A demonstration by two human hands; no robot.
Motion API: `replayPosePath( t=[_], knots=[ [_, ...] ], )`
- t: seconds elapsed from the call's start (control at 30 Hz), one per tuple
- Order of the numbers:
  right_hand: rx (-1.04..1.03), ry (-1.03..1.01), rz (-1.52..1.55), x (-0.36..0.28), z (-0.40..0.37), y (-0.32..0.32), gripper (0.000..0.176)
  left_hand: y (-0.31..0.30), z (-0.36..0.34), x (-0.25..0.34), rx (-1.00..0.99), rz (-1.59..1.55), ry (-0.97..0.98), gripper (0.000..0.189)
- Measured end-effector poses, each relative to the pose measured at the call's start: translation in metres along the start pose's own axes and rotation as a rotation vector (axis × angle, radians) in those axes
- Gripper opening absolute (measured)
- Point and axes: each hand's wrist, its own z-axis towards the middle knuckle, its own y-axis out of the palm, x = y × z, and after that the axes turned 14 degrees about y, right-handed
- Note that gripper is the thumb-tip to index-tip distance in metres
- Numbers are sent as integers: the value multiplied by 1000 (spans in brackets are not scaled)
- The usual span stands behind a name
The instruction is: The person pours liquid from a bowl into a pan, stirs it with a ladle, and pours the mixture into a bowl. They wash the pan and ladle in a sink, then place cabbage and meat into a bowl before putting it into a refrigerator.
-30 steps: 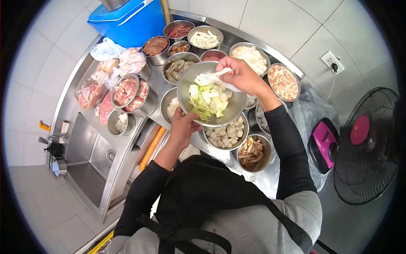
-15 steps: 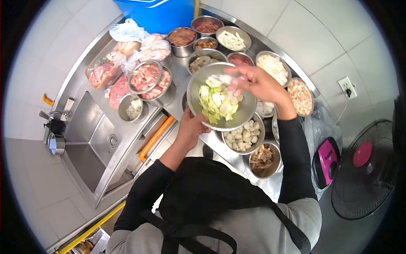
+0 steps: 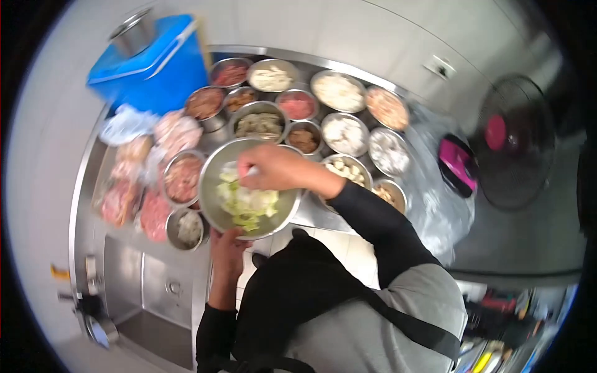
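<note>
A metal bowl [image 3: 212,186] holds chopped pale green and white leafy vegetable [image 3: 235,200]. My left hand [image 3: 230,248] grips the bowl at its near rim, partly hidden under it. Over the bowl's upper right, my right hand [image 3: 272,166] is closed, its fingers curled down towards the leaves. Something whitish shows by the fingertips, too blurred to name. Just left of the bowl stand a small metal cup of white pieces [image 3: 188,229] and a pot of raw meat [image 3: 183,179]. Behind it is a bowl of greyish pieces, perhaps shrimp [image 3: 258,124].
Several metal bowls of food, among them white strips [image 3: 337,92], line the steel counter. Bagged meat [image 3: 121,202] and a blue cooler box [image 3: 155,68] stand left, above a sink [image 3: 166,280]. Right are clear plastic sheeting [image 3: 435,180], a pink-and-black device [image 3: 457,165] and a fan [image 3: 513,140].
My view has turned, so the counter appears rotated and the whole cooler shows. The bowl now sits farther left in view. My right hand's fingers have gone from loosely spread to curled.
</note>
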Motion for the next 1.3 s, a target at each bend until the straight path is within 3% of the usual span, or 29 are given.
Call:
replayPosePath(
  t=[0.07, 0.17, 0.27, 0.33, 0.4, 0.43, 0.47, 0.5, 0.53, 0.63, 0.73, 0.87, 0.97, 1.0, 1.07, 1.13, 1.17, 1.27, 1.3],
  knots=[
    [-128, 143, 13, -4, 1, -5, 16, 0, 10, 3, -67, -28, 3, 45],
    [-156, 187, 21, 9, 6, -3, 16, 12, 28, 4, -135, -21, -35, 44],
    [-132, 107, -60, 20, -3, -15, 18, 41, 45, 7, -169, 15, -60, 43],
    [151, 5, -67, 45, -9, -47, 24, 57, 61, -1, -127, 35, -89, 42],
    [228, 273, 15, 96, -12, -116, 24, 77, 73, -6, -177, 29, -92, 42],
    [390, 449, -125, 117, -25, -158, 21, 89, 75, -9, -174, 54, -77, 35],
    [468, 505, -333, 189, -35, -190, 21, 104, 77, -8, -170, 54, -82, 35],
    [407, 565, -513, 260, -49, -223, 23, 120, 77, -6, -183, 61, -62, 36],
    [295, 845, -731, 294, -65, -243, 32, 136, 79, -4, -193, 68, -38, 36],
    [243, 934, -721, 381, -89, -242, 40, 170, 93, -18, -214, 44, -28, 37],
    [257, 989, -730, 398, -95, -223, 46, 188, 106, -33, -212, 83, -43, 36],
    [298, 921, -551, 383, -101, -253, 53, 199, 123, -42, -258, 126, -66, 35],
    [210, 1043, -227, 368, -104, -277, 54, 205, 124, -38, -250, 145, -70, 33],
    [213, 1046, -223, 385, -99, -268, 54, 205, 126, -39, -234, 176, -68, 33],
    [166, 671, -601, 417, -84, -242, 50, 210, 133, -44, -233, 207, -73, 33],
    [261, 901, -756, 397, -70, -216, 45, 216, 137, -49, -236, 201, -72, 33],
    [261, 895, -775, 385, -72, -215, 36, 217, 137, -50, -240, 204, -78, 33],
    [255, 838, -682, 386, -88, -251, 34, 218, 141, -45, -285, 172, -83, 32],
    [220, 876, -583, 388, -95, -269, 41, 212, 141, -46, -289, 169, -69, 32]
  ],
)
